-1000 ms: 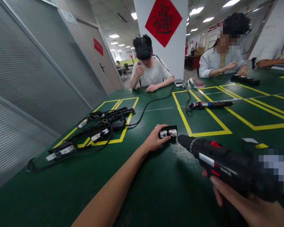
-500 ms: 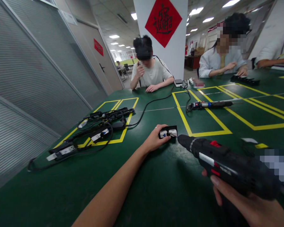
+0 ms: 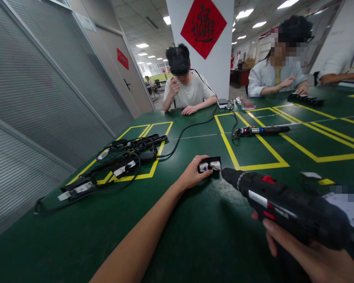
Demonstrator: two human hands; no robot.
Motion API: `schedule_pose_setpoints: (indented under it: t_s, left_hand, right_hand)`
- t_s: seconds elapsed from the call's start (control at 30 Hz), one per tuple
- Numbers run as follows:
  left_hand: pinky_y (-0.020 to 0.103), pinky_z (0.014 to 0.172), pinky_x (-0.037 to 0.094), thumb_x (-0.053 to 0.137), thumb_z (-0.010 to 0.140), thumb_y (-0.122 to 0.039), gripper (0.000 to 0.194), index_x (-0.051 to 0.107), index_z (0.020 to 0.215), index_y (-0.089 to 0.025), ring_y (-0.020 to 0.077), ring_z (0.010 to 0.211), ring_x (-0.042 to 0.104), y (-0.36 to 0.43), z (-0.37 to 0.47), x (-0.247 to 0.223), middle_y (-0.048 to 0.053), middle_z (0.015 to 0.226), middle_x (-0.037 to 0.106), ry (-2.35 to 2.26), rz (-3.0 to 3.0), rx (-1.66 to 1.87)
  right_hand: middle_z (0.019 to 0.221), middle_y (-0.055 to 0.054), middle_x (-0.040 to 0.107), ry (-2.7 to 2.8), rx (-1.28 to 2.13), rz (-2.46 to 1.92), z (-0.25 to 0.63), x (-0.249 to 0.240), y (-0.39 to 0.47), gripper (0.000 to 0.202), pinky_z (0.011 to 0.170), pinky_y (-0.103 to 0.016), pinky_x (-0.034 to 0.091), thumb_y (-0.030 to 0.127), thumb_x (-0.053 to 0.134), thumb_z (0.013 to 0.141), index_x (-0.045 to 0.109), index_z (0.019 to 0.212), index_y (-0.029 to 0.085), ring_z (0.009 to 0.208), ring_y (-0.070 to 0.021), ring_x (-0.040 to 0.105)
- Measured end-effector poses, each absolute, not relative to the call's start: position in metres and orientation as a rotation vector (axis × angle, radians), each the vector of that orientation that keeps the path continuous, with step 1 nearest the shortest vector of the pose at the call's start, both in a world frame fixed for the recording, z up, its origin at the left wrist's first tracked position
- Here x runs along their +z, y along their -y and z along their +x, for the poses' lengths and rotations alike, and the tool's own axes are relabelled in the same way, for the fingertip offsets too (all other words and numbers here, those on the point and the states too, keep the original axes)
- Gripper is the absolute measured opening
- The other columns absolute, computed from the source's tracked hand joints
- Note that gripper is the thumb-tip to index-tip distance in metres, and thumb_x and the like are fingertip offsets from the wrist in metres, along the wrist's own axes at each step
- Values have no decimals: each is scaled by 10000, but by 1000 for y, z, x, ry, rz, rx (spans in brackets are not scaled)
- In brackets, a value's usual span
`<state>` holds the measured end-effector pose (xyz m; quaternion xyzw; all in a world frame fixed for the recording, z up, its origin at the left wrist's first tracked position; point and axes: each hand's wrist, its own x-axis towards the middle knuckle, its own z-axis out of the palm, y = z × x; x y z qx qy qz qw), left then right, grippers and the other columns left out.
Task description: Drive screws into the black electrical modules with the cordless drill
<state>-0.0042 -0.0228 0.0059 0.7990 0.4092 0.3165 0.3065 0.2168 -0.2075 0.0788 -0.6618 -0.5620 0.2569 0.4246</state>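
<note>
My left hand (image 3: 194, 173) grips a small black housing (image 3: 218, 160) with white and blue parts inside, its thumb along the near side. The housing sits on the green table (image 3: 153, 243), its inside facing me. In my right hand (image 3: 306, 247) is a black power drill (image 3: 283, 208) with red buttons, held by its handle. The drill's chuck points left at the right end of the housing. Whether the bit touches something inside is too small to tell.
Black adapters and cables (image 3: 126, 161) lie in a taped area at left. A pen-like electric screwdriver (image 3: 262, 130) lies beyond the drill. Yellow tape (image 3: 262, 166) marks the table. Two co-workers (image 3: 191, 92) (image 3: 279, 78) sit across, and another person's arm shows far right.
Almost nothing differs. Both hands, the housing and the drill stay in nearly the same place.
</note>
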Motion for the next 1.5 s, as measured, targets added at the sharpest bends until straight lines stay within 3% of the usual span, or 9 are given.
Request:
schedule_pose_setpoints:
  t_s: [0.23, 0.4, 0.53, 0.77, 0.93, 1.1, 1.23, 1.37, 1.5]
  left_hand:
    - [388, 1013, 415, 628, 785, -351, 520, 459, 1260, -222, 230, 1134, 518, 22, -5, 5, 83, 1208, 523, -1078, 2129, 829]
    - [380, 1021, 405, 629, 779, -319, 518, 458, 1257, -218, 222, 1131, 517, 21, -5, 3, 75, 1202, 523, -1075, 2146, 836]
    - [373, 1029, 395, 629, 768, -288, 521, 458, 1256, -217, 215, 1129, 514, 21, -5, 2, 71, 1200, 520, -1073, 2166, 851]
    - [370, 1028, 394, 622, 756, -248, 529, 457, 1257, -212, 213, 1124, 514, 22, -4, 6, 71, 1199, 517, -1065, 2175, 836]
    - [381, 1025, 395, 617, 746, -226, 540, 452, 1260, -211, 222, 1131, 509, 23, -5, 6, 78, 1205, 513, -1070, 2166, 823]
    - [380, 1020, 398, 604, 744, -206, 549, 443, 1269, -210, 222, 1130, 510, 23, -5, 7, 77, 1208, 513, -1057, 2159, 811]
    - [384, 1012, 405, 598, 741, -201, 549, 447, 1268, -209, 224, 1121, 514, 24, -6, 8, 77, 1204, 516, -1069, 2150, 805]
    - [384, 1016, 403, 588, 737, -180, 547, 449, 1265, -209, 223, 1126, 510, 23, -5, 8, 76, 1208, 515, -1063, 2153, 802]
    - [382, 1022, 398, 581, 733, -165, 541, 454, 1257, -208, 218, 1119, 511, 23, -5, 7, 74, 1203, 517, -1053, 2159, 811]
  right_hand:
    - [755, -47, 790, 1524, 1005, -1728, 247, 59, 216, 444, 523, -240, 591, 584, 483, 818, 631, 536, 275, 818, -257, 746]
    - [555, -17, 715, 1521, 1068, -1716, 247, 58, 216, 462, 551, -249, 585, 591, 446, 842, 617, 545, 281, 669, -227, 744]
    - [538, -1, 699, 1488, 1102, -1687, 244, 60, 215, 438, 590, -265, 587, 563, 464, 846, 616, 550, 278, 527, -189, 704]
    - [489, -9, 676, 1392, 716, -1637, 231, 65, 211, 219, 534, -270, 583, 462, 622, 719, 701, 621, 283, 560, -229, 703]
    - [458, -7, 659, 1364, 632, -1658, 220, 74, 208, 219, 531, -278, 585, 473, 621, 707, 709, 627, 289, 534, -229, 694]
    - [515, -26, 703, 1401, 814, -1691, 233, 67, 213, 323, 510, -258, 587, 513, 583, 748, 668, 534, 285, 586, -231, 722]
    - [554, -25, 718, 1496, 1062, -1656, 244, 59, 214, 440, 604, -247, 597, 561, 489, 822, 624, 506, 286, 694, -225, 745]
    - [612, -32, 747, 1486, 1101, -1678, 246, 58, 212, 445, 613, -250, 597, 583, 473, 830, 609, 526, 287, 814, -248, 745]
    - [809, -45, 796, 1504, 1061, -1668, 244, 60, 213, 450, 599, -244, 598, 583, 467, 834, 622, 537, 282, 898, -259, 731]
